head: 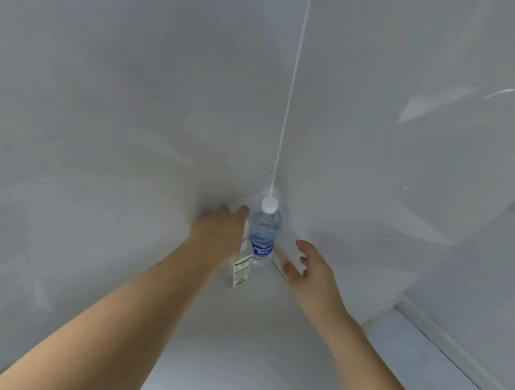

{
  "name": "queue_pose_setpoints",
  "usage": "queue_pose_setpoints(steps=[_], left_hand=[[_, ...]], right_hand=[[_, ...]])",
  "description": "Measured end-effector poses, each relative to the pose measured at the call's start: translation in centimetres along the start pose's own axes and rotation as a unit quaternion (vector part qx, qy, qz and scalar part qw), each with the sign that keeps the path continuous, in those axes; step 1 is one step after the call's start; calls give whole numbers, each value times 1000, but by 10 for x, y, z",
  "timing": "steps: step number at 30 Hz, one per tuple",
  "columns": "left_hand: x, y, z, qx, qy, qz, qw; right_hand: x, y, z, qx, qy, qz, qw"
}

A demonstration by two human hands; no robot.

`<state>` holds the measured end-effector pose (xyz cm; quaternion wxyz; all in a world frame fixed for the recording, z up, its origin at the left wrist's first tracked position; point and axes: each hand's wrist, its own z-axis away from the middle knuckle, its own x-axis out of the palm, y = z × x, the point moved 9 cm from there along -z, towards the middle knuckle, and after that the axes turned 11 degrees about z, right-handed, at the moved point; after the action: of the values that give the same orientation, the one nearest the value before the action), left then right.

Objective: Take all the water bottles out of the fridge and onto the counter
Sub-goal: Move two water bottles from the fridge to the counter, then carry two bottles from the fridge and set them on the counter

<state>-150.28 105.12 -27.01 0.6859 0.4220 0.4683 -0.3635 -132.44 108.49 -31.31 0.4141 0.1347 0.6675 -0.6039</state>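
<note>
Left hand: our left hand [219,232] reaches to the far corner and wraps around a clear bottle; we see its back, with the thumb up near the other bottle's shoulder, and the curled fingers are hidden behind it
Held bottle: the bottle in our left hand [240,271] shows only its lower part below the hand, with a white printed label facing us; its base looks to be at the white surface, though we cannot tell whether it rests there or is lifted
Standing bottle: a second water bottle [265,232] stands upright in the corner, just right of our left hand, white cap on top, blue Aquafina label low on the body, water visible inside
Right hand: our right hand [307,268] hovers just right of the standing bottle, fingers spread and loosely bent, holding nothing and not touching the bottle
Between the hands: the standing bottle sits between our two hands, closer to the left one
Surface: the pale white surface [228,354] under the bottles runs toward us beneath both forearms; we cannot tell from this view whether it is a fridge shelf or the worktop
Walls: two plain white walls [133,80] meet in a thin vertical seam directly above the standing bottle's cap
</note>
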Motion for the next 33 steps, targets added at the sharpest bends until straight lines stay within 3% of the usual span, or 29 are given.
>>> queue_pose_setpoints(steps=[3, 7, 10, 21, 33], left_hand=[[-26, 15, 22, 31, 88, -64, 994], [-33, 56, 71, 140, 161, -86, 973], [-34, 83, 112, 176, 153, -34, 972], [-36, 236, 228, 277, 166, -6, 946], [-17, 430, 340, 430, 126, 19, 894]], right_hand=[[-11, -7, 29, -13, -37, 74, 996], [-34, -4, 75, 0, -74, 133, 988], [-67, 3, 111, 13, -74, 165, 983], [-210, 45, 245, 46, 32, 235, 970], [-367, 140, 410, 192, 125, 292, 928]])
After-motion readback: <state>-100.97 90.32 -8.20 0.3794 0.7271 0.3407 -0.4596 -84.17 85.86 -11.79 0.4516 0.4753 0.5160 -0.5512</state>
